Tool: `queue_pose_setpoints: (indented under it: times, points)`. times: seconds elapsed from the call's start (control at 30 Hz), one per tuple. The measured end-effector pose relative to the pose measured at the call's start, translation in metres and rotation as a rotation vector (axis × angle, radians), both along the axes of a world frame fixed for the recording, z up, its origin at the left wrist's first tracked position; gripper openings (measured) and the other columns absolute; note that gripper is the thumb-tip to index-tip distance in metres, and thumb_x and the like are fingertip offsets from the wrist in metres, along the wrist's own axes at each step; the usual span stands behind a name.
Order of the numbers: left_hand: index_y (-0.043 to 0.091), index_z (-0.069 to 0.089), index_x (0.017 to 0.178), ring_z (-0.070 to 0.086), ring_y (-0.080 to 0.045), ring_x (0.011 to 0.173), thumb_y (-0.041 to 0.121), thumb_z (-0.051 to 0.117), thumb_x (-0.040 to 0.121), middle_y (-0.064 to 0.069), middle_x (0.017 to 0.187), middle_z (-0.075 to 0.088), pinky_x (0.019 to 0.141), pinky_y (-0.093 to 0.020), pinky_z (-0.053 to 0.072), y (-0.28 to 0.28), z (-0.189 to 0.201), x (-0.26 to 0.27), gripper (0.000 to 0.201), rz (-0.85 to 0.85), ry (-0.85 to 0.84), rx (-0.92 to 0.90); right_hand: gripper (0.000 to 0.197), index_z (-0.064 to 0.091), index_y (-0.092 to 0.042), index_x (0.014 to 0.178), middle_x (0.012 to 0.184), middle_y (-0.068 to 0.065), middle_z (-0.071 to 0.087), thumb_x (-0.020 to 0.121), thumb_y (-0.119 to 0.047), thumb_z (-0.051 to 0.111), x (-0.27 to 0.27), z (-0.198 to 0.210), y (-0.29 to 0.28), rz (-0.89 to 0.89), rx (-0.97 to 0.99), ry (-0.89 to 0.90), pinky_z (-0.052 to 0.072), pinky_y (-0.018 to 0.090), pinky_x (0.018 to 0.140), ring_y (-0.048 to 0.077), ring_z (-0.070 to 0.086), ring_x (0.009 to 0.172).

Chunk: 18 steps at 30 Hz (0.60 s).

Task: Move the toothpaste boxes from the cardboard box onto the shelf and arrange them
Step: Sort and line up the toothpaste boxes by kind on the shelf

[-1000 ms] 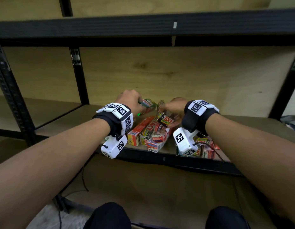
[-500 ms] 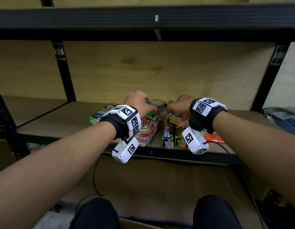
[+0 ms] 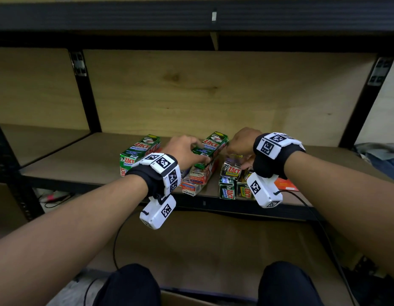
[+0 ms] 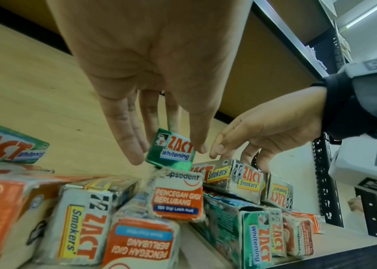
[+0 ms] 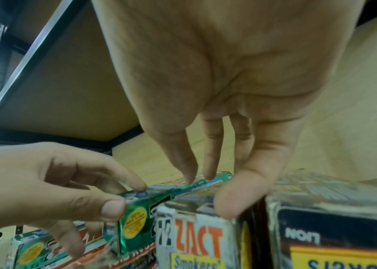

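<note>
Near edge, floor level: a strip of cardboard box [image 3: 182, 300] shows between the knees, too little of it in view to tell what remains inside.

Shelf [image 3: 65, 160], front: a jumble of toothpaste boxes in mixed brands. Orange-and-white Pepsodent boxes [image 3: 199, 176] lie stacked at centre; two end-on boxes [image 3: 227, 191] stand at the lip to their right; an orange carton [image 3: 285, 184] lies flat further right, partly behind the right wrist unit.

Left hand [image 3: 183, 150]: grasping the green Zact Whitening box [image 3: 210, 149], thumb on one long side and fingers on the other, near its front end. The box rides on top of the Pepsodent stack, pointing toward the back panel.

Right hand [image 3: 241, 143]: thumb and fingertips set on the silver Zact Smokers box [image 3: 231, 170], apparently pinching it, though the wrist view is blurred at the contact. This box sits atop other cartons, just beside the green one.

Further back, left: a second green Zact Whitening box [image 3: 139, 151] lies on a red one, apart from the cluster.

Rear: plywood back panel [image 3: 191, 96].

Step in hand, by judgement: arranging, with boxes already on the shelf. Next move likely calls for squaring both held boxes parallel, without toppling the loose stacks beneath.
</note>
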<state>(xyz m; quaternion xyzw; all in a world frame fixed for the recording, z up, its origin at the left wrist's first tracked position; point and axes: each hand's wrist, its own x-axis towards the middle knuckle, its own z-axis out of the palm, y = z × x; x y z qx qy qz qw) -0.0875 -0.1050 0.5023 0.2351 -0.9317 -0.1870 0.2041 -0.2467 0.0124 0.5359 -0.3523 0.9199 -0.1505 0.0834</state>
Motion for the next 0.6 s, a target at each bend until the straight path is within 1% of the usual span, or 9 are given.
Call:
queue_pose_setpoints:
  times: [0.07, 0.13, 0.17, 0.23, 0.27, 0.33, 0.43, 0.53, 0.6]
  points:
    - [0.029, 0.068, 0.115, 0.063, -0.011, 0.092, 0.054, 0.076, 0.075, 0.008, 0.105, 0.065, 0.080, -0.025, 0.051, 0.000, 0.002, 0.004, 0.048, -0.021, 0.010, 0.018, 0.041, 0.071, 0.001, 0.105, 0.108, 0.016, 0.072, 0.084, -0.033, 0.068, -0.002, 0.005, 0.003, 0.010, 0.048, 0.092, 0.058, 0.038, 0.079, 0.018, 0.060, 0.077]
    - [0.030, 0.072, 0.103, 0.068, -0.013, 0.074, 0.052, 0.075, 0.077, 0.010, 0.088, 0.071, 0.073, -0.029, 0.058, -0.002, 0.004, 0.006, 0.034, -0.074, 0.023, 0.076, 0.036, 0.071, -0.004, 0.110, 0.112, 0.011, 0.071, 0.090, -0.032, 0.062, 0.000, 0.012, 0.009, 0.007, 0.098, 0.200, 0.054, 0.031, 0.077, 0.022, 0.063, 0.084]
    - [0.030, 0.074, 0.096, 0.069, -0.015, 0.069, 0.051, 0.074, 0.078, 0.009, 0.079, 0.073, 0.068, -0.031, 0.060, -0.002, 0.004, 0.008, 0.027, -0.102, 0.036, 0.105, 0.035, 0.071, -0.007, 0.113, 0.116, 0.009, 0.070, 0.092, -0.033, 0.061, -0.001, 0.014, 0.011, 0.020, 0.134, 0.247, 0.054, 0.032, 0.081, 0.023, 0.066, 0.095]
    - [0.030, 0.075, 0.088, 0.068, -0.012, 0.063, 0.052, 0.069, 0.083, 0.009, 0.074, 0.074, 0.058, -0.025, 0.057, -0.002, 0.006, 0.011, 0.023, -0.117, 0.056, 0.101, 0.038, 0.068, -0.011, 0.121, 0.122, 0.007, 0.067, 0.093, -0.035, 0.062, -0.006, 0.012, 0.016, 0.046, 0.235, 0.242, 0.053, 0.034, 0.093, 0.025, 0.064, 0.110]
    - [0.029, 0.074, 0.087, 0.067, -0.008, 0.064, 0.052, 0.066, 0.085, 0.011, 0.074, 0.073, 0.055, -0.021, 0.053, -0.003, 0.006, 0.011, 0.025, -0.102, 0.062, 0.066, 0.039, 0.067, -0.012, 0.124, 0.120, 0.005, 0.067, 0.092, -0.035, 0.064, -0.010, 0.009, 0.017, 0.051, 0.262, 0.187, 0.053, 0.035, 0.096, 0.024, 0.064, 0.109]
    - [0.029, 0.073, 0.089, 0.064, -0.002, 0.065, 0.049, 0.062, 0.089, 0.013, 0.078, 0.071, 0.055, -0.016, 0.047, -0.008, 0.004, 0.010, 0.023, -0.061, 0.043, -0.010, 0.039, 0.066, -0.016, 0.126, 0.102, -0.002, 0.066, 0.089, -0.029, 0.069, -0.013, 0.005, 0.021, 0.083, 0.221, 0.088, 0.052, 0.033, 0.092, 0.018, 0.063, 0.093]
    - [0.026, 0.073, 0.097, 0.063, -0.009, 0.074, 0.035, 0.059, 0.093, 0.007, 0.094, 0.071, 0.073, -0.025, 0.055, -0.022, -0.005, 0.005, 0.017, 0.016, -0.082, -0.079, 0.038, 0.066, -0.024, 0.127, 0.069, -0.017, 0.057, 0.089, -0.024, 0.071, -0.014, 0.007, 0.026, 0.141, 0.159, 0.074, 0.049, 0.030, 0.079, 0.007, 0.054, 0.065]
    - [0.025, 0.070, 0.108, 0.065, -0.018, 0.088, 0.029, 0.057, 0.092, 0.001, 0.105, 0.070, 0.084, -0.033, 0.057, -0.037, -0.016, 0.000, 0.021, 0.101, -0.238, -0.135, 0.038, 0.069, -0.029, 0.124, 0.055, -0.023, 0.054, 0.087, -0.028, 0.073, -0.017, 0.005, 0.026, 0.143, 0.104, 0.073, 0.044, 0.026, 0.076, 0.005, 0.053, 0.064]
    - [0.025, 0.068, 0.112, 0.065, -0.021, 0.089, 0.029, 0.057, 0.090, -0.002, 0.106, 0.069, 0.082, -0.034, 0.057, -0.041, -0.020, -0.002, 0.025, 0.129, -0.329, -0.168, 0.037, 0.068, -0.031, 0.124, 0.070, -0.021, 0.058, 0.088, -0.029, 0.071, -0.016, 0.003, 0.026, 0.171, 0.100, 0.098, 0.043, 0.024, 0.079, 0.011, 0.056, 0.079]
